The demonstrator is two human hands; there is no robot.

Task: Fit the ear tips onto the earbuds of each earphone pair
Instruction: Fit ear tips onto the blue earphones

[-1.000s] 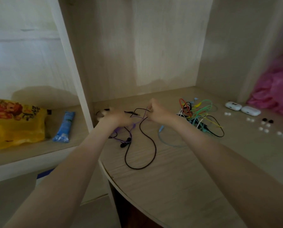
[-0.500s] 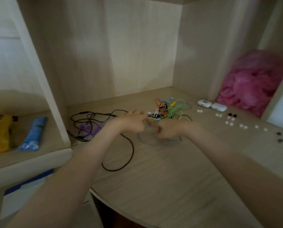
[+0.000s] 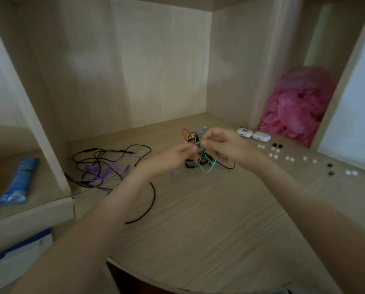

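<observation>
A tangle of coloured earphone cables (image 3: 200,160) in red, green, white and black lies at the back middle of the wooden desk (image 3: 209,219). My left hand (image 3: 173,158) and my right hand (image 3: 222,143) are both raised over it, each pinching strands of the tangle and lifting them. A black earphone cable (image 3: 105,155) and a purple earphone cable (image 3: 107,170) lie loose at the left. White ear tips (image 3: 272,154) and black ear tips (image 3: 277,144) are scattered in pairs along the right side.
Two white earbud cases (image 3: 252,134) sit at the back right beside a pink plastic bag (image 3: 298,107). A blue packet (image 3: 18,181) lies on the lower left shelf. Wooden walls close in the desk at the back and sides.
Both hands left the black and purple cables at the left, moved right to the coloured tangle, and now lift strands of it. The camera turned to the right.
</observation>
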